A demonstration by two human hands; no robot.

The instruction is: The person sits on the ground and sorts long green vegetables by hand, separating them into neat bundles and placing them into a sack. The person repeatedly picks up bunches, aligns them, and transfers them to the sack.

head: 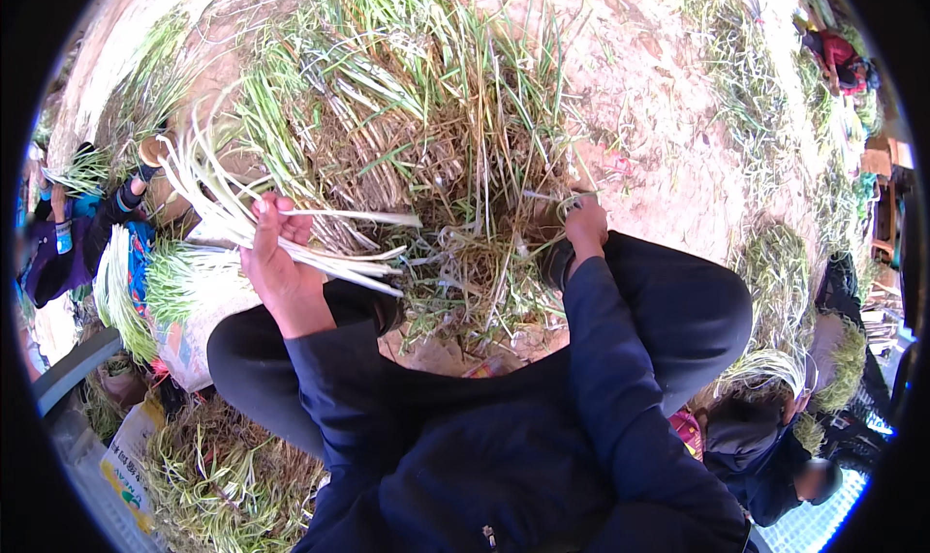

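Note:
In my left hand is a loose bunch of long, pale stalks. Their cut-looking white ends point right, and one stalk stands apart above the others by the thumb. My right hand is curled beside my right knee, with thin green leaf strands at its fingers. The fingertips are partly hidden. Between and beyond my hands lies a big heap of leafy green plants with whitish stems and brown, rooty ends. Torn leaves and peelings are piled between my feet.
To the left, trimmed green stalks lie on a pale sack. A leafy waste pile is by my left thigh. One person works at the left; another sits at the lower right. More plant piles line the right.

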